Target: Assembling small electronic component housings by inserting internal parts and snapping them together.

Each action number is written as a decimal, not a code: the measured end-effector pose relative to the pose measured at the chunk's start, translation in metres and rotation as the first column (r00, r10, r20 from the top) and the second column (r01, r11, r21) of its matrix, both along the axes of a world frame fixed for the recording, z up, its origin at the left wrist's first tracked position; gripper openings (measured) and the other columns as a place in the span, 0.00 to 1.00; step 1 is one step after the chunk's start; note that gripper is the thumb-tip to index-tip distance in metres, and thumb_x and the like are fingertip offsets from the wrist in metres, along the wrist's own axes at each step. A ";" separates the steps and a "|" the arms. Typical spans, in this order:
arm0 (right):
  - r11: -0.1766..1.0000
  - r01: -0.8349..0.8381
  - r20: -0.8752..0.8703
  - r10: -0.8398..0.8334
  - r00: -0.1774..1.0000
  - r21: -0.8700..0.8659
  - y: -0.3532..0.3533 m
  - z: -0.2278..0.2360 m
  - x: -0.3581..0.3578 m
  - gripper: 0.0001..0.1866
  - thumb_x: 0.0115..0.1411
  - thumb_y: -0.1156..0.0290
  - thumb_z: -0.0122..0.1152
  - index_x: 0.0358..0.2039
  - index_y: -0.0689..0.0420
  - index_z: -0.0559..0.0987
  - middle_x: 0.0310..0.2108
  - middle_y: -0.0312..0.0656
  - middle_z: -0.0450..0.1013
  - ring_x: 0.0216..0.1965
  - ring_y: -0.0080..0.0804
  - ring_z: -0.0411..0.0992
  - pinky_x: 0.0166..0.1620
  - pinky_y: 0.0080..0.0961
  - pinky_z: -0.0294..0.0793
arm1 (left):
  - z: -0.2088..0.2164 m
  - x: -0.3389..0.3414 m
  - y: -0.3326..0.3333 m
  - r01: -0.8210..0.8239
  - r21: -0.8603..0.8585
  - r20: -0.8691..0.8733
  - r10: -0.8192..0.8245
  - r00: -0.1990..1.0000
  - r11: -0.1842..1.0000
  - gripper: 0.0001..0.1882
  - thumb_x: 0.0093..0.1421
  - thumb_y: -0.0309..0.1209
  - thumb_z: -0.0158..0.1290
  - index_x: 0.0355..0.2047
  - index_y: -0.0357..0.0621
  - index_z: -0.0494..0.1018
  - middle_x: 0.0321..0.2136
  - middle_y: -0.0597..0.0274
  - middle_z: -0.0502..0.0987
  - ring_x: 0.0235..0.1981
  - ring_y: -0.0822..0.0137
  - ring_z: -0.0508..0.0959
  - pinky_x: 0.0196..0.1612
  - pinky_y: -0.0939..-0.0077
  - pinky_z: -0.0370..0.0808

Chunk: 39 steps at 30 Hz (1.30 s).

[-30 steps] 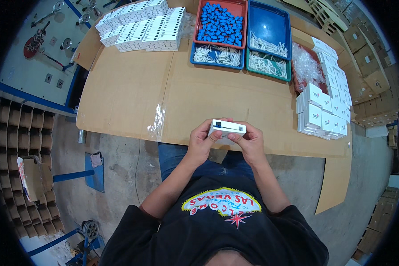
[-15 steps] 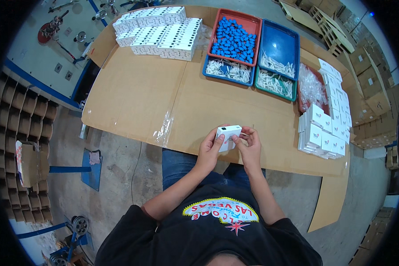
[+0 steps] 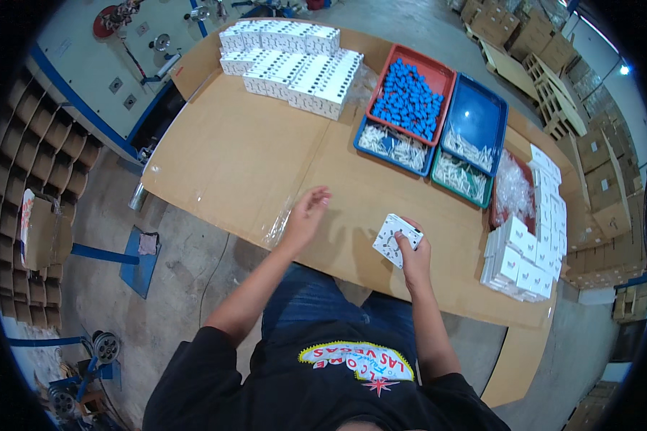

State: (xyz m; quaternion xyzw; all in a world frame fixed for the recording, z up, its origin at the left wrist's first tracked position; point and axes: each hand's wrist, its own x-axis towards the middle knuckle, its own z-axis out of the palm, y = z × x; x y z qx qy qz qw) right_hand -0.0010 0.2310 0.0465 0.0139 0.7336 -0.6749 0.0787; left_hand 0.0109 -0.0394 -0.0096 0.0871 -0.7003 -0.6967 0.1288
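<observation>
A small white box (image 3: 388, 239) with dark printed marks is gripped in my right hand (image 3: 415, 251), the thumb lying across its printed face. The fingers behind the box are mostly hidden. To the left, above the cardboard-covered table (image 3: 223, 165), my left hand (image 3: 308, 218) is free of the box, its fingers loosely bent and apart, holding nothing. Rows of similar white boxes (image 3: 313, 90) stand at the far left of the table. On the right, stacked white boxes (image 3: 519, 258) lie beside a red tray of clear plastic bags (image 3: 512, 188).
Near the far edge, a red tray (image 3: 444, 73) of blue parts rests over a blue tray (image 3: 363, 147) of slim white pieces. Another blue tray (image 3: 478, 108) overlaps a green tray (image 3: 453, 188), both with white pieces. Shelving with compartments (image 3: 32, 179) stands at the left.
My left hand has let go of the white box and moved left. My right hand now holds the box alone, shifted right and turned to show another face. The whole view has tilted.
</observation>
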 end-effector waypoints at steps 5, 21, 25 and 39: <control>0.988 -0.153 -0.164 0.156 0.974 0.032 -0.025 0.002 -0.069 0.15 0.62 0.74 0.66 0.48 0.61 0.75 0.34 0.35 0.76 0.33 0.19 0.74 0.36 0.18 0.73 | 0.002 -0.021 -0.093 -0.179 -0.731 -0.086 0.171 0.982 0.659 0.19 0.62 0.35 0.56 0.51 0.41 0.74 0.49 0.51 0.76 0.56 0.50 0.71 0.60 0.58 0.66; 0.867 -0.002 -0.624 0.360 0.693 0.498 -0.217 0.060 -0.364 0.17 0.56 0.69 0.71 0.46 0.58 0.82 0.33 0.48 0.80 0.30 0.37 0.76 0.37 0.31 0.76 | 0.010 -0.024 -0.097 -0.100 -0.928 -0.033 0.189 0.981 0.358 0.21 0.63 0.43 0.52 0.51 0.43 0.71 0.53 0.54 0.71 0.58 0.55 0.67 0.60 0.57 0.63; 0.868 0.118 -0.712 0.311 0.629 0.483 -0.264 0.056 -0.420 0.17 0.55 0.68 0.71 0.44 0.59 0.81 0.34 0.50 0.79 0.34 0.45 0.78 0.40 0.36 0.76 | 0.008 -0.024 -0.098 -0.076 -0.925 -0.006 0.187 0.982 0.372 0.21 0.63 0.43 0.52 0.51 0.43 0.71 0.53 0.54 0.70 0.59 0.54 0.67 0.61 0.56 0.62; 0.806 0.237 -0.748 0.335 0.573 0.543 -0.353 0.045 -0.485 0.14 0.59 0.70 0.66 0.46 0.55 0.77 0.39 0.51 0.72 0.43 0.51 0.74 0.45 0.43 0.74 | 0.012 -0.031 -0.106 -0.091 -0.916 -0.012 0.201 0.980 0.390 0.20 0.60 0.42 0.54 0.48 0.44 0.71 0.52 0.54 0.70 0.57 0.55 0.68 0.58 0.57 0.64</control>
